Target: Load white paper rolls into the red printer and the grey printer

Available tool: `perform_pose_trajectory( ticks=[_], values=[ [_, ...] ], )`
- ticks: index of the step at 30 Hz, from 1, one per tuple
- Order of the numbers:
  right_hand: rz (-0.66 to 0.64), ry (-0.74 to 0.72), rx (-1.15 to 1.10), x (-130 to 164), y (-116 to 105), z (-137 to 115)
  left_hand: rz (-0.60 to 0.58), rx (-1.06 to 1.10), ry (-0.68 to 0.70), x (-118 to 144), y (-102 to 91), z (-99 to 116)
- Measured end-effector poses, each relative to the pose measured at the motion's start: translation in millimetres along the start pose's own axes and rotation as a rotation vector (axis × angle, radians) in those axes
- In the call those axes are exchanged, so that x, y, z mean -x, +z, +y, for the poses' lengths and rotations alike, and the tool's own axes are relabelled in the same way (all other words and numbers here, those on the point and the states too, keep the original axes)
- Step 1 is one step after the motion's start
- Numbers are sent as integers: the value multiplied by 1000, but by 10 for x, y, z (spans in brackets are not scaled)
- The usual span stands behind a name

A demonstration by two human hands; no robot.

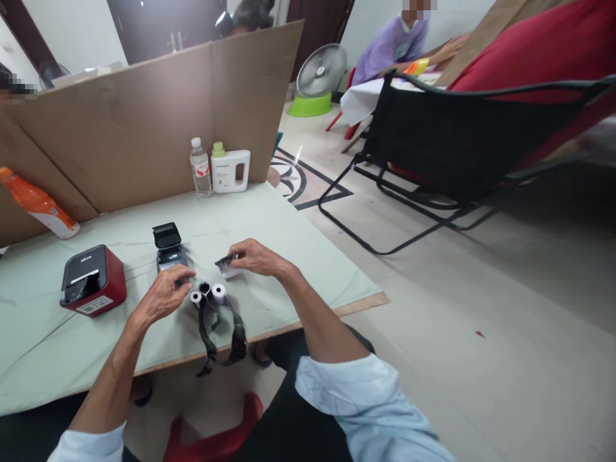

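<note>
My right hand (257, 258) pinches a small black and white part (226, 263) just above the pale green tabletop (269, 218). My left hand (166, 295) hovers with curled fingers beside a small grey printer (169, 250) whose black lid stands open. Two small white paper rolls (206, 295) lie between my hands, with a black roll core between them. A black strap (219, 333) trails from there over the table's front edge.
A red and black label printer (94, 279) sits at the left. A water bottle (201, 168), a white jug (231, 170) and an orange bottle (38, 203) stand by the cardboard screen (144, 115). A black folding chair (457, 141) and a seated person (399, 45) are at right.
</note>
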State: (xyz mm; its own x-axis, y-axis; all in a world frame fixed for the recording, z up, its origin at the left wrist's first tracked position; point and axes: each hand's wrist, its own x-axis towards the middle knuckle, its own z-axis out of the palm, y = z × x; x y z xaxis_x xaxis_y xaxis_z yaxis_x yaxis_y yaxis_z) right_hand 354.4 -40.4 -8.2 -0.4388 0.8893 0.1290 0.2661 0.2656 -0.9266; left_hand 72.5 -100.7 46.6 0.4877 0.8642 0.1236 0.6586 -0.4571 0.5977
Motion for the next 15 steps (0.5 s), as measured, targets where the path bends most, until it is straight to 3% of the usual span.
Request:
perform_pose_trajectory(
  ticks=[5, 15],
  values=[
    [-146, 97, -35, 23, -86, -42, -42, 2, -60, 231, 104, 30],
    [-391, 249, -17, 112, -183, -227, -8, -40, -98, 244, 339, 45]
  ],
)
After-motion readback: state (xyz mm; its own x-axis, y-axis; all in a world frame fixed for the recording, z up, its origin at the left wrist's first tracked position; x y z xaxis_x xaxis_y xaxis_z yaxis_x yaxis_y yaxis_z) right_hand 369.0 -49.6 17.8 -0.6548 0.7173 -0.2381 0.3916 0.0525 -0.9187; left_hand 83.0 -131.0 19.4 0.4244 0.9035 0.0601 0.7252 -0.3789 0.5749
